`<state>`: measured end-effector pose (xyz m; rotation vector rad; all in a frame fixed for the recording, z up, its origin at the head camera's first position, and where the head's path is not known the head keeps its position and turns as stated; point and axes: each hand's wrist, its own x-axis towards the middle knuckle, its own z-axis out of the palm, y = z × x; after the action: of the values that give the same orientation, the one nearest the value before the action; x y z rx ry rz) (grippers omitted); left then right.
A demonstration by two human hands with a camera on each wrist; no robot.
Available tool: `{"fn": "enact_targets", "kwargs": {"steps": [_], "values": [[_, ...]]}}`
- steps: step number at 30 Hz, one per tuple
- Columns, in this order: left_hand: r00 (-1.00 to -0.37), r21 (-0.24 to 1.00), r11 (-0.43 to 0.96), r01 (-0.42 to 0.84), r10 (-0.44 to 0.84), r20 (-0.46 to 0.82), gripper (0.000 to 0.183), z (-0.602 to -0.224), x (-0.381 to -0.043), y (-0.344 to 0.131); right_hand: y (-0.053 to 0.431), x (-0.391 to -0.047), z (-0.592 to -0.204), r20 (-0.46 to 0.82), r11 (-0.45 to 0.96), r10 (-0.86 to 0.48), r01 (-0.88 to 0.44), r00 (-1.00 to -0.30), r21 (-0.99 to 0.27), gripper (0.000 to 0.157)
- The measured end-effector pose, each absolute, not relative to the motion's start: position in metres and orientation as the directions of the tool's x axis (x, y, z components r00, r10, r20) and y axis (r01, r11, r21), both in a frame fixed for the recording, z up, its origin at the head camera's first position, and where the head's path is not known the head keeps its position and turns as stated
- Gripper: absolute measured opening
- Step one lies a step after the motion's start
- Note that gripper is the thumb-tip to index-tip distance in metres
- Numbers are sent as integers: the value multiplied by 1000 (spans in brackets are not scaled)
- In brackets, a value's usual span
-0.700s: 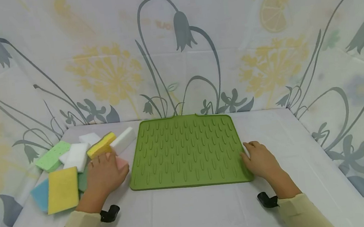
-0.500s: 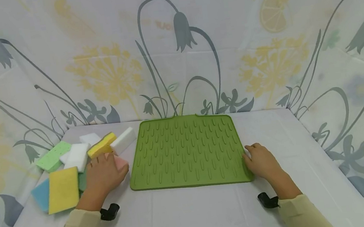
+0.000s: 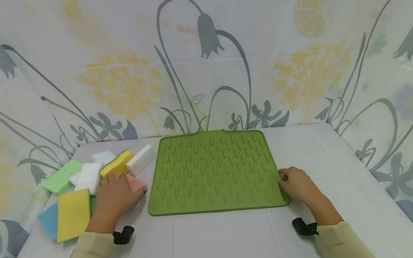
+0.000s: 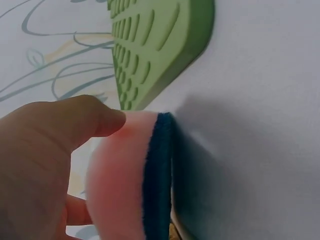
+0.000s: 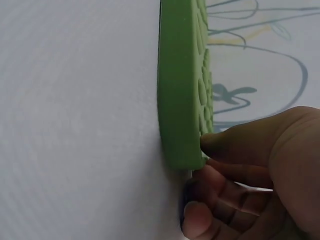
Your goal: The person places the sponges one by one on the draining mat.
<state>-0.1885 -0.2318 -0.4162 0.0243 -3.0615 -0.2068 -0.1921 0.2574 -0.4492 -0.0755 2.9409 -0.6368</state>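
My left hand (image 3: 115,196) grips a pink sponge (image 3: 137,185) at the near right of the sponge pile. In the left wrist view the thumb presses on the pink foam (image 4: 117,175), and a dark blue scouring layer (image 4: 159,175) faces the table. A green ridged silicone mat (image 3: 211,171) lies in the middle of the table. At its right edge, my right hand (image 3: 299,184) pinches the rim. The right wrist view shows the thumb on top of the mat (image 5: 180,90) and curled fingers at its side; the fingertips under the rim are partly hidden.
Around the left hand lie a yellow sponge (image 3: 117,163), white sponges (image 3: 89,177) (image 3: 141,159), a light green sponge (image 3: 62,177), a yellow cloth (image 3: 73,215) and a blue cloth (image 3: 49,221). A flower-printed curtain (image 3: 198,61) stands behind the white-covered table (image 3: 221,247).
My right hand has shifted slightly right and nearer, its fingers curling in at the mat's rim. My left hand stays at the pink sponge with hardly any movement.
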Motion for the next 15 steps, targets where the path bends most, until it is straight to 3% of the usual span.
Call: {"fn": "enact_targets", "kwargs": {"steps": [10,15], "values": [[-996,143,987,71,63,60,43,-406,-197,-236,261,-190,-445,-131,858,-58,18,-990,-514,41],[-995,133,986,95,92,31,44,-400,-198,-235,268,-192,-451,-145,793,-15,76,-989,-604,39]]}}
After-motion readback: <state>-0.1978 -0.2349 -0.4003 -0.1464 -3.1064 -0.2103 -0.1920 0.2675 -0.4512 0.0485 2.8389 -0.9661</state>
